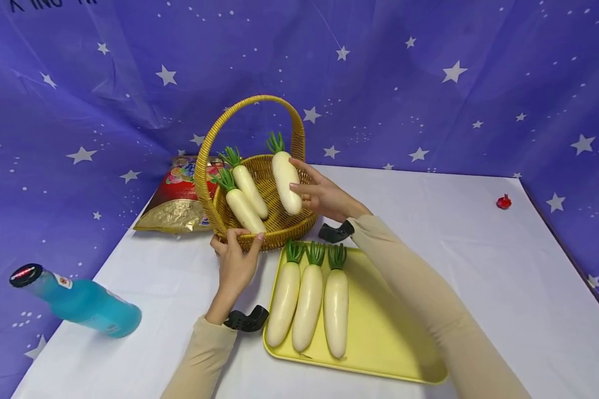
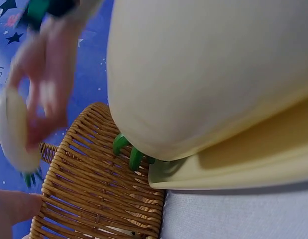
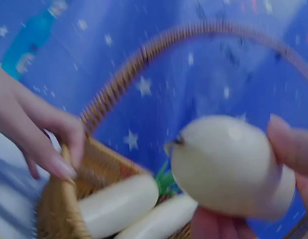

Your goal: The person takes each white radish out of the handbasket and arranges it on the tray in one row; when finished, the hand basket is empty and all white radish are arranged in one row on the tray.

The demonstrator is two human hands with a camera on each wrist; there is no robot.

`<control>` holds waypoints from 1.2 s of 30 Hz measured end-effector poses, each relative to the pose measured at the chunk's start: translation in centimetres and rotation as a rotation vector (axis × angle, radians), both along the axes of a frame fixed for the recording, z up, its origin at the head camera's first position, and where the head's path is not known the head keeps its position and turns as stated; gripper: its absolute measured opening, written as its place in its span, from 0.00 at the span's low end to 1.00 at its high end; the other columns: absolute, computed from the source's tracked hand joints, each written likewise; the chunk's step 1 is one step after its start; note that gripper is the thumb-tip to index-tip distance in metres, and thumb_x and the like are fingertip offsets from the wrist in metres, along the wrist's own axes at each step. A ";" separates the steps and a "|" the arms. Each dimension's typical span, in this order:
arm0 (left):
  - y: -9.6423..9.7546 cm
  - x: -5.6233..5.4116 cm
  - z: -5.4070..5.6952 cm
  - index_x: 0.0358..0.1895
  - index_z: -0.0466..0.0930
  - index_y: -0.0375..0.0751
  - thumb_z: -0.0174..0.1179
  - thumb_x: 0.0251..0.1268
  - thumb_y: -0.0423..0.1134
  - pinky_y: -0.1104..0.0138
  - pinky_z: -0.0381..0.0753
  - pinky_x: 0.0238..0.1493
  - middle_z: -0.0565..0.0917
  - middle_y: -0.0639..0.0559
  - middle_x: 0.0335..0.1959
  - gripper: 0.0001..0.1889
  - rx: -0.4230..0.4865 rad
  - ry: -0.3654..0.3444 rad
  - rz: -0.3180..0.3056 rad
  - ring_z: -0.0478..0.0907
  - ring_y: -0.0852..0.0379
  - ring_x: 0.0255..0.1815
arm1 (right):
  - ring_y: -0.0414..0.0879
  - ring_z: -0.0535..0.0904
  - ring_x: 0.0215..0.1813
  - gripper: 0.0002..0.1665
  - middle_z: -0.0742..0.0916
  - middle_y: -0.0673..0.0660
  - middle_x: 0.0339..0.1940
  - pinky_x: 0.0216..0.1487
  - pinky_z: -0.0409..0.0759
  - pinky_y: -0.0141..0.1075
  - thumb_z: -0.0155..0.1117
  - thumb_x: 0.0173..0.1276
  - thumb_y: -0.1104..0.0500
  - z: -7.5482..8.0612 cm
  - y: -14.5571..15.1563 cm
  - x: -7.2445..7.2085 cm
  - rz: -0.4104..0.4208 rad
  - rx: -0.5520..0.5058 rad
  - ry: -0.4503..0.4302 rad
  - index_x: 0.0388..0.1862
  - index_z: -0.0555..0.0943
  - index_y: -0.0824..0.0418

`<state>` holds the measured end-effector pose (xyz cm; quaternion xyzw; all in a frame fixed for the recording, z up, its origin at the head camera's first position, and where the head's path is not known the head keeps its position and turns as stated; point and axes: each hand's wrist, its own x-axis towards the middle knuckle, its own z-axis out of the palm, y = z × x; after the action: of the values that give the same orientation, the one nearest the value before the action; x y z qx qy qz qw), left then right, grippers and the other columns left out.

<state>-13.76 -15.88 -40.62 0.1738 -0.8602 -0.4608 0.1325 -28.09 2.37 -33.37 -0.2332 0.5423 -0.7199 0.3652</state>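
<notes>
My right hand (image 1: 328,195) holds a white radish (image 1: 285,180) with a green top over the right side of a wicker basket (image 1: 279,239). In the right wrist view this radish (image 3: 226,164) is seen tip first, between the thumb and fingers. Two more radishes lie inside the basket, one (image 1: 249,191) behind the other (image 1: 244,211), their leaves toward the back left. My left hand (image 1: 237,263) grips the front rim of the basket, thumb and fingers on either side of it, as the right wrist view shows.
Three radishes (image 1: 308,307) lie side by side on a yellow tray (image 1: 389,332) in front of the basket. A red and gold bag (image 1: 179,199) stands behind at left. A blue bottle (image 1: 90,305) is at the left, and a small red object (image 1: 503,201) far right.
</notes>
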 end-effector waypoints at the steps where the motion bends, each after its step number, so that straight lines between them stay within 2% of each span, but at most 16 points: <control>1: 0.1 0.0 0.0 0.47 0.63 0.45 0.52 0.60 0.59 0.50 0.66 0.47 0.43 0.30 0.60 0.23 0.000 -0.005 -0.001 0.54 0.32 0.60 | 0.44 0.76 0.50 0.38 0.57 0.54 0.70 0.46 0.76 0.37 0.51 0.68 0.62 0.4 1.0 0.6 -0.003 0.017 0.022 0.69 0.51 0.35; 5: 0.2 0.0 -0.1 0.47 0.62 0.45 0.51 0.60 0.59 0.50 0.67 0.45 0.42 0.30 0.61 0.24 0.004 -0.007 -0.002 0.54 0.32 0.61 | 0.45 0.75 0.53 0.39 0.65 0.58 0.67 0.52 0.74 0.40 0.56 0.66 0.59 1.5 5.0 3.6 -0.043 0.120 0.088 0.69 0.50 0.35; 8: 0.1 0.0 -0.1 0.48 0.62 0.44 0.52 0.60 0.59 0.49 0.66 0.47 0.42 0.30 0.61 0.24 0.003 -0.004 -0.005 0.53 0.32 0.61 | 0.47 0.76 0.53 0.41 0.74 0.64 0.58 0.56 0.72 0.42 0.59 0.64 0.56 1.3 7.9 6.1 -0.077 0.238 0.146 0.69 0.51 0.35; 12: 0.0 -0.1 -0.1 0.48 0.62 0.44 0.52 0.60 0.59 0.49 0.65 0.49 0.43 0.31 0.60 0.24 -0.002 0.007 -0.004 0.53 0.33 0.60 | 0.48 0.76 0.53 0.41 0.78 0.61 0.53 0.57 0.71 0.42 0.61 0.62 0.53 0.0 11.2 8.9 -0.112 0.378 0.225 0.68 0.52 0.36; 15: 0.0 -0.2 -0.1 0.48 0.62 0.44 0.52 0.60 0.59 0.48 0.65 0.50 0.43 0.31 0.60 0.24 -0.001 0.014 -0.005 0.53 0.33 0.61 | 0.47 0.76 0.53 0.40 0.79 0.60 0.52 0.56 0.69 0.40 0.60 0.63 0.52 -1.5 13.3 10.7 -0.144 0.451 0.235 0.68 0.52 0.36; 19: 0.1 -0.3 -0.1 0.47 0.62 0.43 0.52 0.60 0.59 0.47 0.65 0.51 0.42 0.30 0.61 0.24 0.003 0.012 0.000 0.52 0.32 0.62 | 0.45 0.77 0.47 0.39 0.80 0.59 0.45 0.52 0.71 0.39 0.59 0.63 0.51 -3.5 15.3 13.0 -0.178 0.536 0.200 0.68 0.52 0.35; 22: 0.1 -0.2 -0.1 0.47 0.62 0.43 0.53 0.60 0.58 0.47 0.64 0.52 0.42 0.30 0.61 0.24 0.006 0.022 0.007 0.51 0.32 0.62 | 0.43 0.75 0.40 0.40 0.79 0.58 0.38 0.46 0.71 0.36 0.60 0.62 0.50 -4.8 16.1 14.6 -0.197 0.586 0.157 0.68 0.52 0.35; 26: 0.0 -0.2 -0.1 0.46 0.62 0.43 0.54 0.60 0.57 0.47 0.63 0.54 0.43 0.30 0.61 0.23 0.007 0.041 0.013 0.50 0.32 0.64 | 0.42 0.76 0.37 0.41 0.79 0.57 0.37 0.41 0.73 0.33 0.62 0.61 0.50 -6.2 16.2 16.3 -0.207 0.609 0.147 0.69 0.53 0.38; 30: -0.1 -0.3 -0.1 0.46 0.63 0.43 0.54 0.60 0.57 0.46 0.63 0.54 0.42 0.29 0.62 0.23 0.008 0.038 0.014 0.48 0.32 0.65 | 0.43 0.78 0.37 0.41 0.80 0.59 0.40 0.38 0.75 0.32 0.63 0.60 0.51 -7.0 15.9 17.4 -0.214 0.607 0.215 0.69 0.54 0.41; 36: 0.1 -0.3 -0.1 0.47 0.62 0.44 0.52 0.60 0.59 0.47 0.64 0.52 0.42 0.30 0.62 0.24 0.006 0.018 0.003 0.50 0.32 0.64 | 0.42 0.78 0.34 0.41 0.80 0.60 0.40 0.32 0.74 0.32 0.64 0.59 0.50 -7.5 15.3 18.5 -0.202 0.621 0.307 0.68 0.56 0.43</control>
<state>-14.07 -15.81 -40.75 0.1714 -0.8573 -0.4647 0.1402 -9.62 17.63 -40.87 -0.1621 0.8039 -0.5098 0.2599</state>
